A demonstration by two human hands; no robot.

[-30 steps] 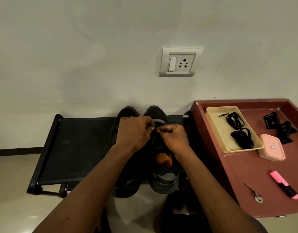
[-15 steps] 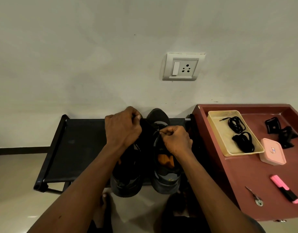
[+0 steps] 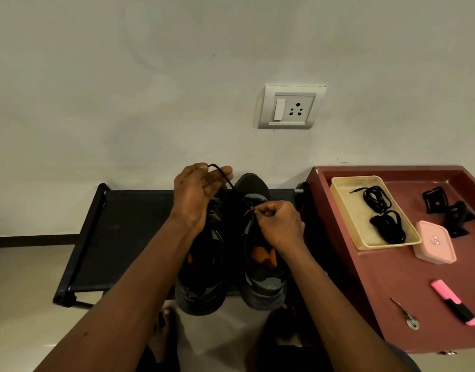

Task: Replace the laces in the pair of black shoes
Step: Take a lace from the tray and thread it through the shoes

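**Black lace stretched between your two hands**

Black fabric covers the low rack (image 3: 123,237) at the far left. Both shoes stand on its right part, heels towards you. Your left hand (image 3: 196,194) is raised over the toe of the left shoe (image 3: 201,285), with thumb and forefinger pinching the lace (image 3: 223,174). The lace slants down and right to the right shoe (image 3: 260,285). There your right hand (image 3: 279,226), fingers curled tight, pinches the same lace over the eyelets (which eyelet is too dark to tell). Further right, on the maroon table (image 3: 392,304), a cream tray (image 3: 341,208) holds two bundles of spare laces (image 3: 378,200). Just beside the tray's near corner sits a pink box (image 3: 435,242), and a pink highlighter (image 3: 453,302) lies nearer you.
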